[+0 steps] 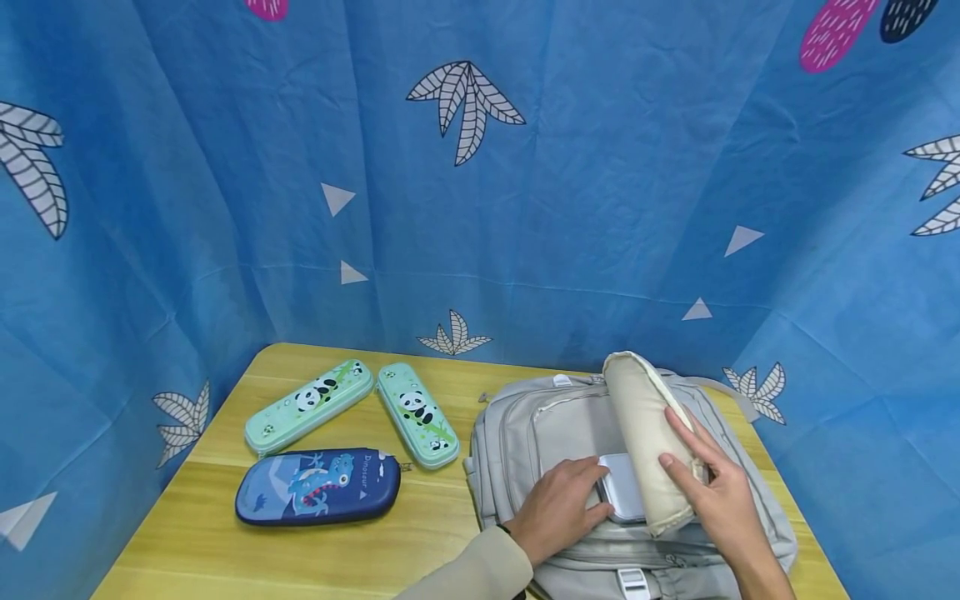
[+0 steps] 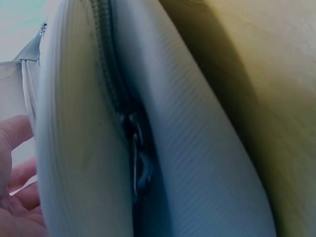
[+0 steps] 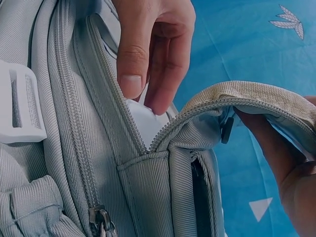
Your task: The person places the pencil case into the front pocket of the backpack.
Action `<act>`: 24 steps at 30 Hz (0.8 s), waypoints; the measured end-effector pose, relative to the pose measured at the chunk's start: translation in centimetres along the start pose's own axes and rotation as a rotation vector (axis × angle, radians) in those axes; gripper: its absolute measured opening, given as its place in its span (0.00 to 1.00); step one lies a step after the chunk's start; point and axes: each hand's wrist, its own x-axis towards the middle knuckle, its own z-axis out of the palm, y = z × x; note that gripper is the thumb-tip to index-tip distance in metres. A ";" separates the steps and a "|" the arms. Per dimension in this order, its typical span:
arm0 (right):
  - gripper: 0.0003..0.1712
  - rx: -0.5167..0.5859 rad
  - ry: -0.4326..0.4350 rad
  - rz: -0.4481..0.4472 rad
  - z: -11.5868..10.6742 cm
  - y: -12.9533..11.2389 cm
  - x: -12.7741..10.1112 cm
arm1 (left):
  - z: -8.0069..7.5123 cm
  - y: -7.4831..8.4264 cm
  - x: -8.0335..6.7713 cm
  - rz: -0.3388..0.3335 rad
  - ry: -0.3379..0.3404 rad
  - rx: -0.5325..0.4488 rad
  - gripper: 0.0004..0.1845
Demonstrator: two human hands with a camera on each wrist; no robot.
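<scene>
A grey backpack (image 1: 517,433) lies flat on the right part of a wooden table (image 1: 225,550), its front pocket unzipped and the pocket flap (image 1: 645,433) rolled back so its beige lining faces up. Inside the opening sits a pale, flat case (image 1: 622,487) (its make cannot be told), partly in the pocket. The left hand (image 1: 558,508) rests on the case with its fingers bent over the near end, thumb and fingers pinching its edge in the right wrist view. The right hand (image 1: 712,492) holds the rolled flap, fingers wrapped round it. A white buckle (image 1: 633,583) shows at the backpack's near edge. Well apart to the left lie two green panda pencil cases (image 1: 311,404) and a dark blue dinosaur pencil case (image 1: 318,487), and blue patterned cloth (image 1: 600,167) hangs behind
</scene>
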 end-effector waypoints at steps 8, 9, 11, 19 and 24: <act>0.35 0.005 -0.012 0.006 -0.1 -0.1 -0.1 | -0.5 -0.8 -0.2 0.018 0.011 -0.026 0.20; 0.35 0.006 -0.014 0.006 0.0 -0.1 -0.1 | -0.6 -1.0 -0.2 0.020 0.014 -0.028 0.20; 0.35 0.009 -0.015 0.006 0.0 -0.1 -0.2 | -0.8 -1.3 -0.3 0.021 0.018 -0.031 0.20; 0.35 0.008 -0.013 0.019 -0.2 -0.2 -0.2 | -1.9 -2.5 -1.4 -0.046 -0.027 -0.092 0.19; 0.35 0.013 -0.016 0.026 -0.1 -0.2 -0.2 | -3.0 -3.4 -2.3 -0.077 -0.061 -0.116 0.20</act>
